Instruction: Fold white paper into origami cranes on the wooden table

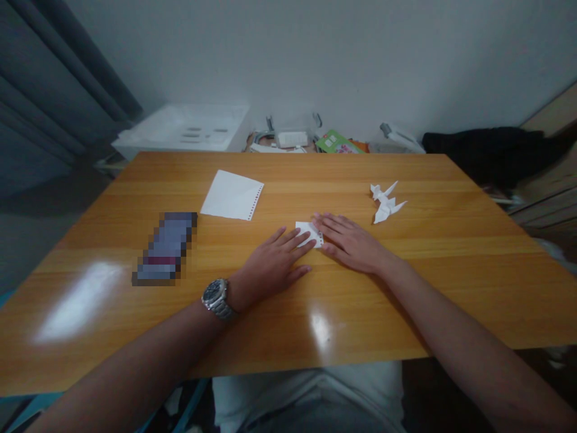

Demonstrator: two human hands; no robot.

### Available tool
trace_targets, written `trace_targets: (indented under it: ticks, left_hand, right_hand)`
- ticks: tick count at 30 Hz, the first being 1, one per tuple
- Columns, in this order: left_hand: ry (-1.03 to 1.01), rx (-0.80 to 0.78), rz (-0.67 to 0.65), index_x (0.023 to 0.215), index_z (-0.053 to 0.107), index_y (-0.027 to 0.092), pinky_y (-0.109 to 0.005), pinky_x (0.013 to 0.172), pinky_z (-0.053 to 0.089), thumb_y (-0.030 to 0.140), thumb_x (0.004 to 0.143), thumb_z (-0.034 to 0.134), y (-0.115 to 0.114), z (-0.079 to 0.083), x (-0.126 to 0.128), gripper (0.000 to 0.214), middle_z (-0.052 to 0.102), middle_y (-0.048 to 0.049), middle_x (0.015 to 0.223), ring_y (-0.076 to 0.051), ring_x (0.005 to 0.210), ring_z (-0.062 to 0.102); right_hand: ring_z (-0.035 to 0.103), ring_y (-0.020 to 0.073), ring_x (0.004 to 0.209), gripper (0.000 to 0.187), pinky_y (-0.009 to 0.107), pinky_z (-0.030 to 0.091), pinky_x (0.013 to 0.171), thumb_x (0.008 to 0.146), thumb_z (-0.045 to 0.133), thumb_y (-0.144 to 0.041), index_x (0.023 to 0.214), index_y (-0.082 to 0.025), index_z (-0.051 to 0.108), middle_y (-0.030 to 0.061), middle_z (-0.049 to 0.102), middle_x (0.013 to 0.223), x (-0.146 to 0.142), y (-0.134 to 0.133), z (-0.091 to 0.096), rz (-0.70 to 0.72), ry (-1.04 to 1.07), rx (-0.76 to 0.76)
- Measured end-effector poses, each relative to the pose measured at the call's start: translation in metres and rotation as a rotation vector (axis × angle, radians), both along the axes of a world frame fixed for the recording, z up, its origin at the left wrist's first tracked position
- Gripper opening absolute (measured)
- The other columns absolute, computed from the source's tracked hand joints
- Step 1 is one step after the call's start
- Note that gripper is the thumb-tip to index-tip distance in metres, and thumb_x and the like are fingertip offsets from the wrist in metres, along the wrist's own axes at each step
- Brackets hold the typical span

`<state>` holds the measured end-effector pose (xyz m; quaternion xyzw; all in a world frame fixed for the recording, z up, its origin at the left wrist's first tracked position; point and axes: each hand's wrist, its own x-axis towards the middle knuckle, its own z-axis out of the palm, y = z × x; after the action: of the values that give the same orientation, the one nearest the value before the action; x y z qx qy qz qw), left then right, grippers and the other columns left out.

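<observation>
A small folded piece of white paper (305,228) lies on the wooden table, with punched holes along its right side. My left hand (276,260), palm down with fingers spread, has its fingertips over the paper's lower left part. From the other side my right hand (350,242) lies flat, its fingers stretched out across the paper's right edge. Both hands hide part of the folded sheet. Two folded white paper figures (386,204), close together, rest beyond my right hand. A larger white sheet (232,195) with a perforated edge lies flat to the upper left.
A blurred-out phone-like device (166,248) lies on the left of the wooden table (360,325). Behind the far edge stand a white plastic bin (189,129), a green booklet (336,142) and cables. Dark cloth (491,150) hangs at the right. A silver watch (217,296) is on my left wrist.
</observation>
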<state>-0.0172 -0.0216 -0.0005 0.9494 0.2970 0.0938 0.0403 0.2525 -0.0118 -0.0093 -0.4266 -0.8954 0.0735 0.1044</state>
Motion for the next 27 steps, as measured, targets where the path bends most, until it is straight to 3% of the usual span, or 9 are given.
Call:
trace_targets:
  ticks: [3, 12, 27]
  left_hand:
    - [0.003, -0.009, 0.009, 0.155, 0.041, 0.017, -0.044, 0.127, 0.023, 0.049, 0.105, 0.042, -0.003, 0.001, 0.0, 0.059, 0.043, -0.0121, 0.16, -0.026, 0.15, 0.036]
    - [-0.002, -0.03, -0.002, 0.152, 0.044, 0.02, -0.048, 0.123, 0.03, 0.051, 0.106, 0.04, -0.004, 0.004, -0.001, 0.056, 0.042, -0.012, 0.16, -0.028, 0.148, 0.039]
    - [-0.024, -0.02, 0.01, 0.15, 0.046, 0.014, -0.045, 0.124, 0.031, 0.048, 0.105, 0.044, -0.005, 0.003, 0.0, 0.056, 0.047, -0.0156, 0.154, -0.028, 0.146, 0.042]
  right_hand:
    - [0.026, 0.0228, 0.155, 0.065, 0.049, 0.023, 0.127, 0.107, 0.03, -0.053, 0.164, -0.025, 0.017, 0.0072, 0.027, 0.167, -0.005, -0.003, -0.002, 0.07, -0.007, -0.055]
    - [0.026, 0.0257, 0.155, 0.075, 0.05, 0.023, 0.127, 0.102, 0.038, -0.064, 0.164, -0.028, 0.017, 0.0068, 0.024, 0.168, -0.006, -0.004, -0.004, 0.043, -0.011, -0.073]
    - [0.025, 0.0268, 0.155, 0.073, 0.052, 0.022, 0.127, 0.103, 0.031, -0.064, 0.164, -0.026, 0.022, 0.0063, 0.028, 0.168, -0.016, -0.011, -0.001, -0.029, -0.025, -0.07]
